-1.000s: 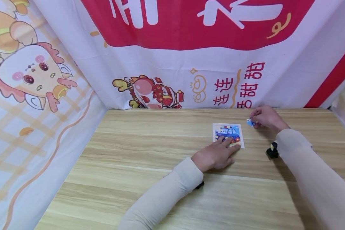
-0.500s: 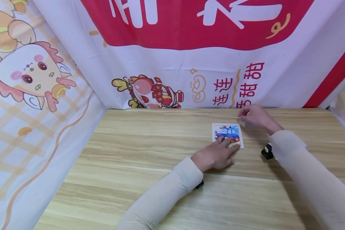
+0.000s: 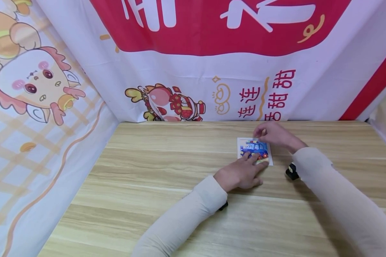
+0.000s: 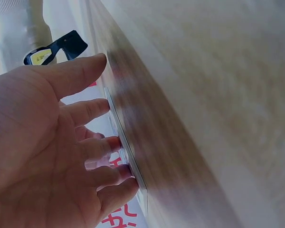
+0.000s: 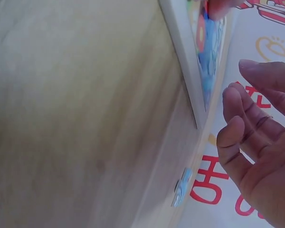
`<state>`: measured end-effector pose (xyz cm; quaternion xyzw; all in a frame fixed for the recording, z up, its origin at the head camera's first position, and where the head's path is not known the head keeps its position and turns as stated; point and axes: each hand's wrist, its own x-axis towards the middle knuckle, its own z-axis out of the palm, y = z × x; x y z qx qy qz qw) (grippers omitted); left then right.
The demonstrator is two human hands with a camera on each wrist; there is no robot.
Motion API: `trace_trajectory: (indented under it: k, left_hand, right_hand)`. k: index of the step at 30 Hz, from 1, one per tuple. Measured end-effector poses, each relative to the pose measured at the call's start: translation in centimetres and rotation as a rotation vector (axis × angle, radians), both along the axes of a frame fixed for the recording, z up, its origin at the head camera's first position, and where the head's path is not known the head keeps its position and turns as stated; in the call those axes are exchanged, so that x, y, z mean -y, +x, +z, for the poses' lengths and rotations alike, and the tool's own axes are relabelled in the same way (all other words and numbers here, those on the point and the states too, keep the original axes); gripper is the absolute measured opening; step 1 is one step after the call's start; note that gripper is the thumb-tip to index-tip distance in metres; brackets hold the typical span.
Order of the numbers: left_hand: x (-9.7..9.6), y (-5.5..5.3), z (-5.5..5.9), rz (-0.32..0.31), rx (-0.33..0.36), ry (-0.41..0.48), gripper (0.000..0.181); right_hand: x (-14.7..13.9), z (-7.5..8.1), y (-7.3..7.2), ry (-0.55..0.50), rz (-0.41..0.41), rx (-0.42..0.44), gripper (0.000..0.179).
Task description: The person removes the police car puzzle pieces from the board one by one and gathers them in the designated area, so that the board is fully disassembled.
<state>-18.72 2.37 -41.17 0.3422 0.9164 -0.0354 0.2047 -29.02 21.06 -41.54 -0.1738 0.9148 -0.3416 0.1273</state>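
Observation:
A small white-bordered jigsaw puzzle (image 3: 239, 148) showing a blue cartoon car lies flat near the back of the table. My left hand (image 3: 242, 173) rests its fingertips on the puzzle's lower part, fingers extended, as the left wrist view also shows. Over the puzzle's upper right corner hovers my right hand (image 3: 271, 134). In the right wrist view its fingers (image 5: 235, 130) are loosely bent, with a gap to the thumb and nothing held. A loose blue puzzle piece (image 5: 182, 187) lies on the table beside the puzzle; in the head view the right hand hides it.
The wood-grain table (image 3: 167, 157) ends at the back against a printed white and red cloth (image 3: 193, 85). Another patterned cloth (image 3: 61, 142) hangs along the left side. A black wrist camera (image 3: 292, 172) sits below the right cuff.
My right hand has let go of the loose blue piece and moved left to above the puzzle's top right corner. The left hand has stayed in place on the puzzle.

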Motion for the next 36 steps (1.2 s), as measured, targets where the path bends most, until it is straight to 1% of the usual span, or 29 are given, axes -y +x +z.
trace_trajectory:
  k: [9,12,17,19,24,29,36]
  left_hand:
    - [0.0,0.1,0.0,-0.007,-0.008,-0.016,0.067]
    - [0.0,0.1,0.0,-0.006,-0.011,-0.013,0.067]
    - [0.0,0.2,0.0,-0.007,-0.015,-0.004,0.067]
    - [0.1,0.2,0.0,-0.006,-0.014,-0.001,0.067]
    - [0.1,0.3,0.1,0.005,0.006,0.01,0.067]
    - [0.2,0.2,0.2,0.01,0.014,0.011,0.068]
    - [0.2,0.2,0.1,0.012,0.012,0.006,0.07]
  right_hand:
    - [1.1,-0.5,-0.2,0.027,0.073,0.029,0.019]
    - [1.3,-0.8,-0.3,0.032,0.092,0.019,0.021]
    - [1.5,-1.2,-0.5,0.052,0.079,0.046,0.024]
    - [1.5,-1.2,-0.4,0.062,0.07,0.063,0.024]
    - [1.7,-1.1,-0.4,0.065,0.082,0.077,0.025]
    - [1.8,-0.9,-0.5,0.071,0.112,0.091,0.029]
    - [1.9,-0.5,-0.6,0.076,0.153,0.102,0.025]
